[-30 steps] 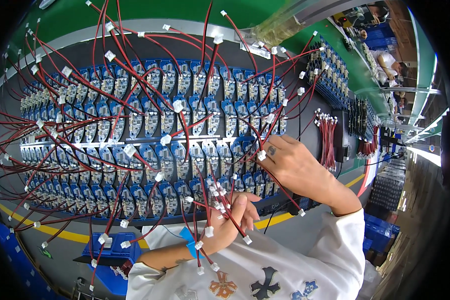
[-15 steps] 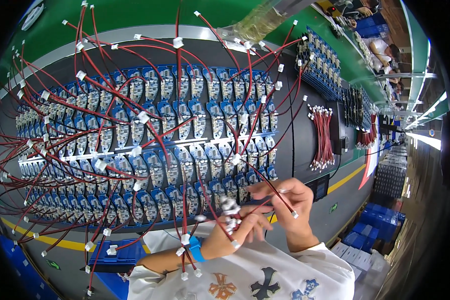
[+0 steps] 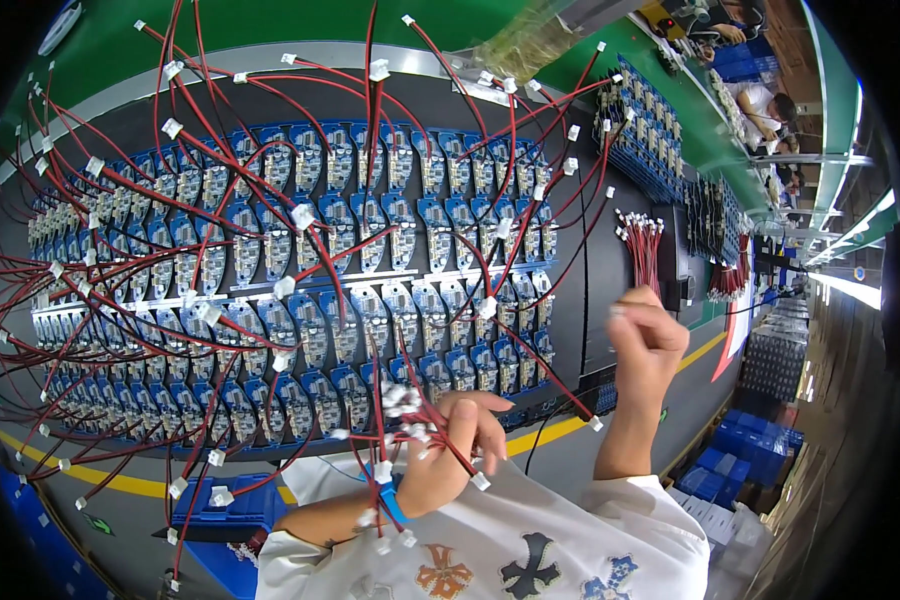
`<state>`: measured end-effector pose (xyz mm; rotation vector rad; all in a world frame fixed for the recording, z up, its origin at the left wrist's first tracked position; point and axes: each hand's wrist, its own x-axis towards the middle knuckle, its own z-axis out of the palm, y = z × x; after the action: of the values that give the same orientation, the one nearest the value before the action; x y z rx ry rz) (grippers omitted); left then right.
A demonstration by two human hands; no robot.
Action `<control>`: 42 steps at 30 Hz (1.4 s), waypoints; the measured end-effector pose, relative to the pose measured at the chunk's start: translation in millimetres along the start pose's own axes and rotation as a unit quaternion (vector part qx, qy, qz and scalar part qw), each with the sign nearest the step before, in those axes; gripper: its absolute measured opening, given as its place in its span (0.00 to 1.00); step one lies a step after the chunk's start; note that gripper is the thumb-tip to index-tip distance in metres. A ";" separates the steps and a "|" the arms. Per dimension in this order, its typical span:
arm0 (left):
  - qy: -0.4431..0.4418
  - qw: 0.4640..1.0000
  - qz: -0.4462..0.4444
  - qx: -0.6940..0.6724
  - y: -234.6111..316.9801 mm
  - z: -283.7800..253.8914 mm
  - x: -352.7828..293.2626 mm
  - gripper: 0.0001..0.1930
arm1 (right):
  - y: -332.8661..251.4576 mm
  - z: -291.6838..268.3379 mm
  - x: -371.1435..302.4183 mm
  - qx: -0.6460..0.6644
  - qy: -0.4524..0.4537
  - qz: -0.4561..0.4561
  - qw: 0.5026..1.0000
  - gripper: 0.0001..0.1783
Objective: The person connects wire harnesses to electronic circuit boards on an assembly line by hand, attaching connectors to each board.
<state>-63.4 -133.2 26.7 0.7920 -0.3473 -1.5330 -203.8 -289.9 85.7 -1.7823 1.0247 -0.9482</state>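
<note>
My left hand (image 3: 448, 462) is closed around a small bunch of red-and-black connector cables (image 3: 425, 425), their white plugs clustered above the fingers. A blue wrist strap (image 3: 390, 498) circles that wrist. Up at the right, my right hand (image 3: 645, 340) is closed in a pinch; a small pale spot shows at its fingertips, too small to name. It is just in front of a pile of red-and-black cables (image 3: 647, 250) on the dark work surface. Left of it, rows of blue circuit boards (image 3: 370, 315) lie side by side, with many red-and-black cables rising from them.
Stacked blue circuit boards (image 3: 638, 130) stand at the far right, with another stack (image 3: 712, 220) beyond. Loose plug ends arch over the boards and past the near edge. A blue bin (image 3: 228, 505) sits below at the left. Other people work in the far right background.
My right hand has moved up and right, away from my left hand, to the cable pile. My left hand has shifted slightly left with its bunch of cables.
</note>
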 end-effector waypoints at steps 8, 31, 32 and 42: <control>0.026 0.997 -0.060 -0.051 -6.5 1.8 1.7 0.18 | -3.3 19.0 29.2 -0.431 -0.261 -0.200 0.840 0.07; 0.062 0.995 -0.061 -0.048 -5.4 2.1 4.4 0.16 | -15.1 33.2 53.5 -0.485 -0.448 -0.209 0.721 0.03; 0.056 0.996 -0.061 -0.044 -5.8 1.4 4.6 0.16 | -14.1 33.7 53.1 -0.467 -0.441 -0.208 0.737 0.03; 0.040 0.994 -0.090 -0.041 -1.3 0.0 5.5 0.17 | -12.4 33.9 52.8 -0.474 -0.471 -0.209 0.714 0.06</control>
<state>-64.2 -138.3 24.4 0.8354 -0.1551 -1.6658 -150.6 -324.0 95.3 -2.9159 0.3696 0.5106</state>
